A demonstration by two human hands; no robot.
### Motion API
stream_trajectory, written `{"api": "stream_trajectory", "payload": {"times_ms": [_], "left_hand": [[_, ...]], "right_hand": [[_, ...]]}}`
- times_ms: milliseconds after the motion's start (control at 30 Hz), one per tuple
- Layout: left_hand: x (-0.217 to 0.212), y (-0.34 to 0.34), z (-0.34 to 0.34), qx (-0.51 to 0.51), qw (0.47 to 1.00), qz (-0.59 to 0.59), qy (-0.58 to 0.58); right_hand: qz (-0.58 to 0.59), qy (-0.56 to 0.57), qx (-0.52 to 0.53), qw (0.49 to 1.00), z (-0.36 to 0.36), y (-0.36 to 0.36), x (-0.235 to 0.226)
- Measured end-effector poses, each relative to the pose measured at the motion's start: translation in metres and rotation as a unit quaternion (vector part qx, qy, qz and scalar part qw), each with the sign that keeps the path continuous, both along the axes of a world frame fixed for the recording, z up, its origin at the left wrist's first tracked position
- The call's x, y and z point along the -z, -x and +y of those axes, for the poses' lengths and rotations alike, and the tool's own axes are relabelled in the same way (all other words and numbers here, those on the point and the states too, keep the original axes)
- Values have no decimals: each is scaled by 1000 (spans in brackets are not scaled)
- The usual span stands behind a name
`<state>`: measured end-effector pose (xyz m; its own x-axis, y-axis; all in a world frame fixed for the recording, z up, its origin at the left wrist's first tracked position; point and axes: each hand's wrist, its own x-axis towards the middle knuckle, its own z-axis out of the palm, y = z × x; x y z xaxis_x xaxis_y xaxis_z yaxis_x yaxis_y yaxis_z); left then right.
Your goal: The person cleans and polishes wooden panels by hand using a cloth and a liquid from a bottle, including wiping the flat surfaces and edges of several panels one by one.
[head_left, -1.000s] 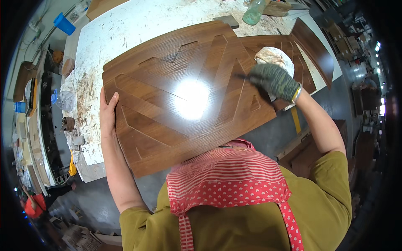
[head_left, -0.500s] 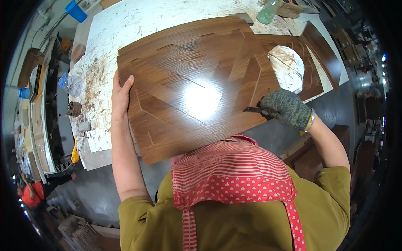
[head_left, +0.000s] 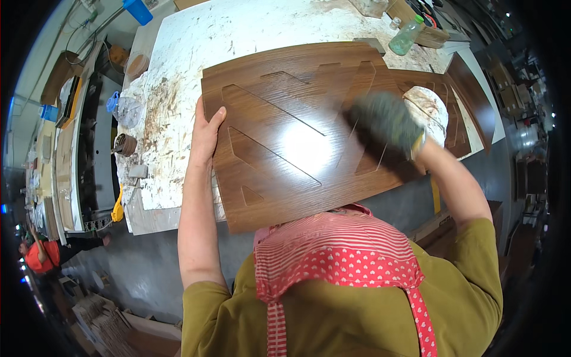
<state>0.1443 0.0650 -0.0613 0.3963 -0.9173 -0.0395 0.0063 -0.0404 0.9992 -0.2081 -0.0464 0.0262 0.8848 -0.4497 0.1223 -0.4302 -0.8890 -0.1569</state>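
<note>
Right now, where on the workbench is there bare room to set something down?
Bare top lies beyond the wooden panel, toward the green bottle, and in a strip left of the left hand. The right end is crowded: the gloved right hand, stacked panels.

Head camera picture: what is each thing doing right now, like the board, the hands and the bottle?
Board: flat on the bench, glossy, grooves cut in.
Left hand: bare, gripping the board's left edge.
Right hand: gloved, blurred, over the board.
Bottle: upright, capped.
Bench: stained, dusty.
</note>
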Motion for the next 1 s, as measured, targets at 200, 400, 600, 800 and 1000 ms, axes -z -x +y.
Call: {"api": "stream_trajectory", "payload": {"times_ms": [200, 400, 600, 800, 1000], "left_hand": [[1, 2, 1, -23, 1000, -13, -3], [-3, 3, 0, -7, 1000, 13, -9], [-11, 8, 3, -24, 999, 15, -14], [-10, 5, 2, -18, 999, 41, -26], [-4, 3, 5, -17, 997, -52, -44]], "right_hand": [[-38, 50, 52, 997, -21, -28, 22], [-73, 109, -44, 990, -42, -25, 23], [92, 34, -36, 994, -47, -45, 13], [-127, -255, 158, 945, -81, -94, 0], [-119, -174, -28, 977, -139, -145, 32]]}}
